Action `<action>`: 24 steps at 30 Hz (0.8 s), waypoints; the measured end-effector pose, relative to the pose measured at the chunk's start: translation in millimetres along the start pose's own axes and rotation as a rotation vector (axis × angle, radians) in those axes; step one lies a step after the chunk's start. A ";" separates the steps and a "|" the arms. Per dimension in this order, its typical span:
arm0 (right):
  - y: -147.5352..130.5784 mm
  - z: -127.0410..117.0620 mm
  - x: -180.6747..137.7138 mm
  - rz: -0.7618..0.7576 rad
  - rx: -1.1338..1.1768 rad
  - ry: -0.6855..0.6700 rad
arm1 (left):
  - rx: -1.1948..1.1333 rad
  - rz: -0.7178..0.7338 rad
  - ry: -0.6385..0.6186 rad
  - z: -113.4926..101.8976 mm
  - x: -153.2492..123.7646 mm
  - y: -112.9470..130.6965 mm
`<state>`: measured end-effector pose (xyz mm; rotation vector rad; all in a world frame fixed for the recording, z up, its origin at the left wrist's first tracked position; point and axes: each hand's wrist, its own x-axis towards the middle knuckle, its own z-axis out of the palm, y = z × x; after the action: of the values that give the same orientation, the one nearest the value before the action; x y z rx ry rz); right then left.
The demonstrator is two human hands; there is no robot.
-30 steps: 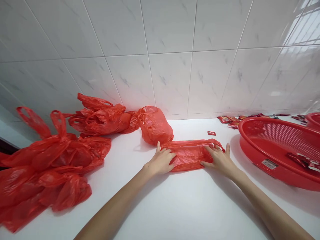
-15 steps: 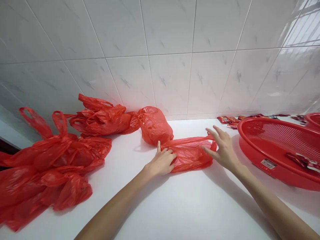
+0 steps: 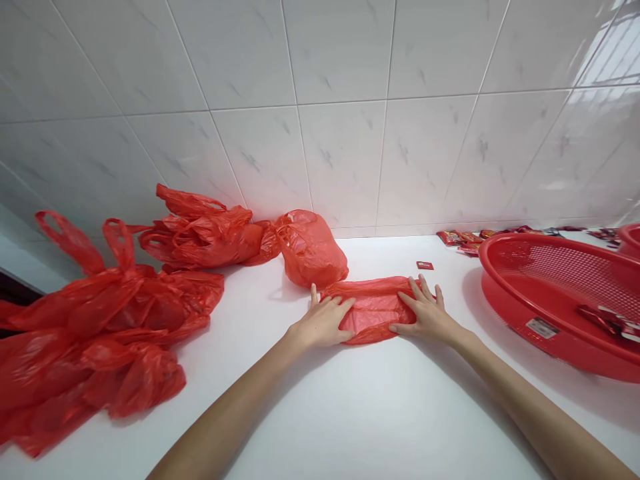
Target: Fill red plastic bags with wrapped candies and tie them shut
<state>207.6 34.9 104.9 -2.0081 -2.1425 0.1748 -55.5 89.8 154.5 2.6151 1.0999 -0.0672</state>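
A red plastic bag (image 3: 376, 308) lies flattened on the white table between my two hands. My left hand (image 3: 325, 321) rests on its left end, fingers spread, thumb up towards the back. Over the right end lies my right hand (image 3: 425, 312), also with its fingers apart and pressing on the plastic. Just behind the bag's left part stands a filled, knotted red bag (image 3: 313, 250). A small red packet (image 3: 425, 265) is on the table beyond my right fingertips.
Several red plastic bags (image 3: 125, 333) are heaped at the left, and more bags (image 3: 205, 230) lie along the tiled wall (image 3: 340, 160). At the right stands a red mesh basket (image 3: 515, 300) with a few packets inside. Small packets (image 3: 460, 240) lie behind it.
My right hand has come down and left onto the bag, whose right end now lies flatter and shorter. The small red packet has come into sight. My left hand has stayed in place.
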 end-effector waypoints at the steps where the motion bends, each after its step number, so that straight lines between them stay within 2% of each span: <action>1: 1.9 1.6 0.2 -0.004 0.004 0.003 | -0.005 -0.003 -0.005 0.3 0.0 -0.7; 5: 1.0 4.3 -1.7 -0.076 0.007 0.088 | -0.008 0.037 0.039 2.2 0.3 -1.5; 10: -19.6 -0.5 -8.2 -0.254 -0.027 0.245 | 0.027 0.176 0.223 3.7 3.0 7.0; 13: -32.5 -1.5 -12.1 -0.329 0.015 0.217 | 0.044 0.223 0.242 5.6 3.5 12.5; 16: -37.9 0.9 -14.1 -0.315 0.085 0.148 | 0.038 0.219 0.219 9.8 3.8 11.5; 24: -28.0 10.7 -9.4 -0.262 0.199 0.090 | -0.005 0.173 0.250 19.2 10.7 -2.4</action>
<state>178.5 24.2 100.1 -1.5819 -2.2080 0.2410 -48.3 93.1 133.8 2.7568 0.9392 0.3067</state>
